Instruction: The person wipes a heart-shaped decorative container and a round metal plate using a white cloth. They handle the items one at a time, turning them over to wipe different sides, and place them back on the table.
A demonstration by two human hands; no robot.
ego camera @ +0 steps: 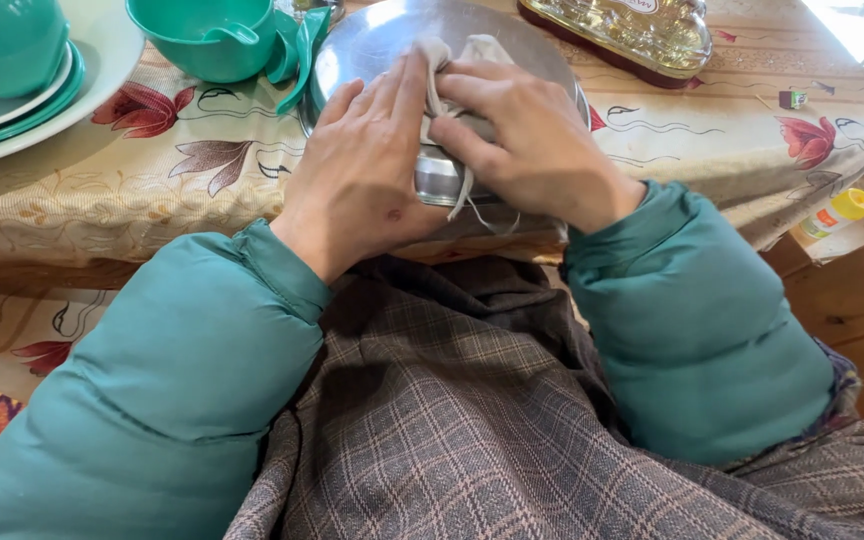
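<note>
A round steel plate (382,40) lies at the table's near edge. My left hand (362,160) rests flat on the plate's near rim, fingers stretched forward and touching a pale cloth (472,50). My right hand (522,130) presses the bunched cloth against the plate, its fingers curled over it; a frayed end of the cloth hangs over the rim. Both arms wear green padded sleeves. The plate's near part is hidden under my hands.
A floral tablecloth (152,170) covers the table. Teal bowls and plates (12,60) stand at the back left, a teal cup (217,40) beside the steel plate. A clear container with a dark red base (642,35) sits at the back right. Plaid fabric covers my lap.
</note>
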